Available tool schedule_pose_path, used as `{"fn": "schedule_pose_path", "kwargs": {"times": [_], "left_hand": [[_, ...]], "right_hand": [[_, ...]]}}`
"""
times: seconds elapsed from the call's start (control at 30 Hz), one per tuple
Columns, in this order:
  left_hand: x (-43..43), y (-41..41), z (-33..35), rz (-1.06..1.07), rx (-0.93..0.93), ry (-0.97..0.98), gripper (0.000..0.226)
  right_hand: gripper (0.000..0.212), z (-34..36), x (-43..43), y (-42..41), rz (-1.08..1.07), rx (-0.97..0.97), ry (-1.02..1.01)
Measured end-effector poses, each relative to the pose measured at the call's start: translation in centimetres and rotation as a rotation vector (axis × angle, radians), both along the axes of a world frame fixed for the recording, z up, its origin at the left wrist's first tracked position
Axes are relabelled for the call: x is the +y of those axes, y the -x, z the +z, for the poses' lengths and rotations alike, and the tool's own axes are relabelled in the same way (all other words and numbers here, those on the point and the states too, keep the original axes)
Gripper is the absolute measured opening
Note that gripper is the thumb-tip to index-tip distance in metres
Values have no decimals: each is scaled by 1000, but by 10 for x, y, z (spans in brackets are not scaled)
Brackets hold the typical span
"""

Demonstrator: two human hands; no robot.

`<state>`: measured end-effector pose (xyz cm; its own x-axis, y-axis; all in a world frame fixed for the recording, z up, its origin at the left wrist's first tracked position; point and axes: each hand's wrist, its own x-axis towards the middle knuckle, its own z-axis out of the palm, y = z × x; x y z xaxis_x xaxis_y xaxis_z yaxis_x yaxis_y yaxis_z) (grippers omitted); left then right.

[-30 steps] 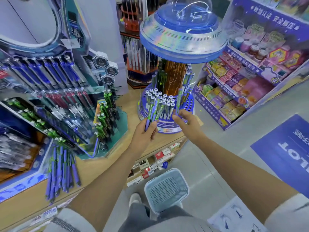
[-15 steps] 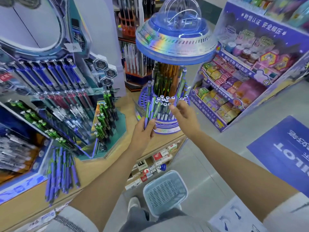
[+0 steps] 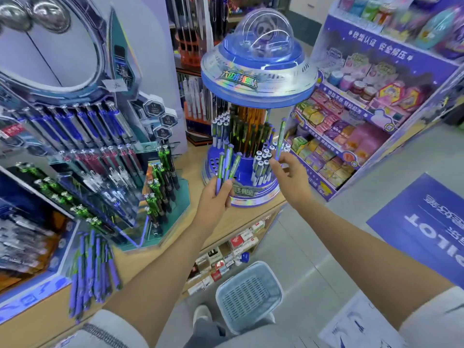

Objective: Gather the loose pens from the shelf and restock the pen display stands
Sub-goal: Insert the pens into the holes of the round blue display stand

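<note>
Purple pens (image 3: 227, 163) are fanning from the gripping left hand (image 3: 216, 197), held ready as stock; the right hand (image 3: 291, 179) is pinching one pen (image 3: 280, 139) upright at the stand (image 3: 288, 76), likely for slotting into a hole.

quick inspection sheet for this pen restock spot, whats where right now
surface: wooden shelf top, displays standing on it
job's things: loose purple pens lying on the shelf at left; round blue pen stand, empty holes in its base ring; tiered pen display at left
clutter: nothing seen
grips: left hand holds bunch of pens; right hand pinches single pen at the stand
cables: nothing seen
surroundings: blue basket on floor; purple goods rack at right; blue floor mat
</note>
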<state>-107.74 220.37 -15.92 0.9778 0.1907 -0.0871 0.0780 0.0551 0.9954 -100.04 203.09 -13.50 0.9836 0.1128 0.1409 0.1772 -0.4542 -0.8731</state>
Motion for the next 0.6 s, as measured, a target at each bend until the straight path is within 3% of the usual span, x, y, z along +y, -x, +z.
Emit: {"fn": "schedule_pose_path", "kwargs": {"times": [0.13, 0.6], "left_hand": [[0, -4, 0, -13, -5, 5, 22], [-1, -14, -4, -22, 41, -6, 27]], "right_hand": [[30, -6, 9, 2, 123, -25, 49], [27, -17, -3, -17, 68, 63, 16]]}}
